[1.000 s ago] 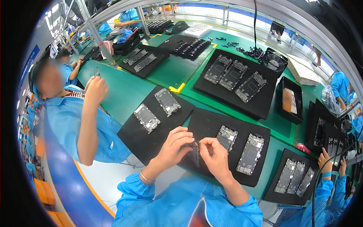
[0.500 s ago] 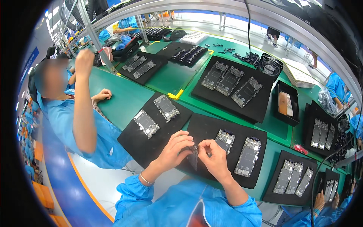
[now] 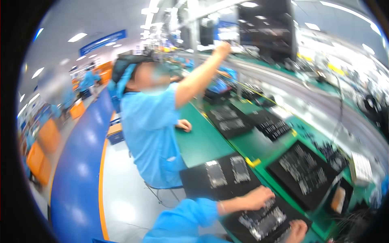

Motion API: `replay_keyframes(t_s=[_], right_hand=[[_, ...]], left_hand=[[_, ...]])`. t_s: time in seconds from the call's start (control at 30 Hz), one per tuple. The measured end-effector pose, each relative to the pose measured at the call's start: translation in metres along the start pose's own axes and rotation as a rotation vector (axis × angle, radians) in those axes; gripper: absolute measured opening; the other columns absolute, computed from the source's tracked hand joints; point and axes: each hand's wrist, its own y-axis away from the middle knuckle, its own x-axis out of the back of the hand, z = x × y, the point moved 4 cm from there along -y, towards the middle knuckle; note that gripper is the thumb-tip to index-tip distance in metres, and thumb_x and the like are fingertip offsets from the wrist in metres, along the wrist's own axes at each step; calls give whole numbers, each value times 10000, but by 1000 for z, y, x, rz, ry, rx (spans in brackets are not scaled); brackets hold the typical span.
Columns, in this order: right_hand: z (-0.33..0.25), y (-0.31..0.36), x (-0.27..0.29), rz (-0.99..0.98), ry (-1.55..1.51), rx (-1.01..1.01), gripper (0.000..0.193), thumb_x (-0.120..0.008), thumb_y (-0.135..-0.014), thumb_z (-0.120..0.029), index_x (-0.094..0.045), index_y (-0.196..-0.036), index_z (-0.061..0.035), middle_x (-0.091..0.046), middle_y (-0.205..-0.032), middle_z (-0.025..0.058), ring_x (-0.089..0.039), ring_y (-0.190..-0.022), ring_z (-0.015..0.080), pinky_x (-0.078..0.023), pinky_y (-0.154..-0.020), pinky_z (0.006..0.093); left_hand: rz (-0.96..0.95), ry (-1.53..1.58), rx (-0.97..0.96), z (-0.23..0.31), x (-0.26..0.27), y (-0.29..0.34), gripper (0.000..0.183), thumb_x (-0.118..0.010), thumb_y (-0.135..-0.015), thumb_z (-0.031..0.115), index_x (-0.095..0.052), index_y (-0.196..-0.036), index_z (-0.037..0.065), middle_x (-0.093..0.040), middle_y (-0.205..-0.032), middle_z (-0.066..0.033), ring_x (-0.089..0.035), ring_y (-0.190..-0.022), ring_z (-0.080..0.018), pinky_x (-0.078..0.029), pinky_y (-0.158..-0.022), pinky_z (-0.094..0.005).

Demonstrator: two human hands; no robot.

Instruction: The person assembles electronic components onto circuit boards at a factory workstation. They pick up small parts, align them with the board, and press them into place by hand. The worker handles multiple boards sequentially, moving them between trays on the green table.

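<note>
My left hand [image 3: 259,197] reaches over the black mat [image 3: 233,224] in front of me. Its fingers are bent together around the upper end of a circuit board [image 3: 267,207], partly hidden beneath them. Beside that, a larger circuit board [image 3: 268,224] lies on the mat. Farther right is my right hand [image 3: 298,231], fingers curled and smeared by motion, near another board [image 3: 283,235] at the lower edge of the view. Whether the right fingers grip anything does not show.
Two boards lie on a neighbouring black mat [image 3: 196,186]. A co-worker [image 3: 150,133] in blue sits at the left with one arm raised. Beyond are a foam pad with boards [image 3: 302,168], a black box [image 3: 339,198], a white stack [image 3: 360,168] and a metal rail.
My view has swung left and up, so the bench now appears lower right. My hands, together at a thin board before, are now apart over the mat.
</note>
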Motion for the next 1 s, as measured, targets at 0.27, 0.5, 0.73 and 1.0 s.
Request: replay_keyframes(t_s=[0.27, 0.5, 0.73, 1.0], right_hand=[[36, 9, 41, 80, 159, -66, 220, -541, -922, -201, -565, -987, 8, -591, -914, 90, -549, -871, 202, -440, -810, 313], [40, 22, 49, 87, 167, -126, 228, -541, -923, -206, -571, -974, 14, -589, -914, 91, -549, -876, 201, -437, -815, 311], [91, 52, 96, 263, 113, -238, 163, -566, -893, -138, -582, -943, 15, -578, -895, 54, -525, -830, 141, -428, -767, 269], [31, 89, 197, 459, 274, -261, 109, -570, -888, -118, -587, -880, -10, -514, -724, -53, -422, -637, 15, -357, -548, 186]], left_hand=[[190, 127, 494, -34, -23, 93, 497, -577, -855, 191, -409, -1284, 2, -470, -1213, -207, -433, -1143, -373, -366, -973, -433], [225, 388, 484, -47, -48, 110, 369, -501, -901, 238, -512, -1186, 4, -563, -1098, -201, -538, -1043, -352, -428, -902, -396], [130, 482, 431, -21, 6, 107, 364, -601, -853, 229, -549, -1149, 24, -620, -1080, -161, -608, -998, -272, -489, -829, -356], [-306, 1176, 470, 69, -21, 71, 504, -570, -888, 139, -335, -1316, 17, -544, -1180, -105, -528, -1035, -138, -454, -798, -270]])
